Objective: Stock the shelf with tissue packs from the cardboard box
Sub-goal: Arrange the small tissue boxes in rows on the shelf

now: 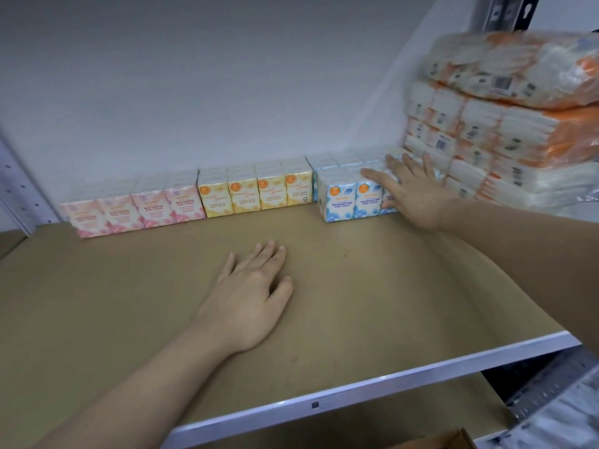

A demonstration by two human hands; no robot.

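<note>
**Pressing a blue pack into the back row**

Looking down from the head camera, the brown shelf (356, 286) fills most of the frame, its pale metal front edge running across the lower right.

Along the back wall stands a row of mini tissue packs: the pink pack (129, 212) at left of centre, the yellow pack (256, 191) at centre, and the blue pack (350, 197) right of centre. The blue pack sits slightly forward of the yellow one, with another blue block behind it.

The right hand (418, 196) lies on the blue pack's right end, fingers spread wide over its top and thumb down its front face; it presses rather than grips.

The left hand (251, 296) rests palm down on bare shelf board at centre frame, fingers loosely together and extended, holding nothing, well apart from the packs.

At upper right, large orange-and-white bundles (505, 124) are stacked in several layers, just beside the blue pack.

A corner of the cardboard box (431, 442) shows at the bottom edge.
</note>
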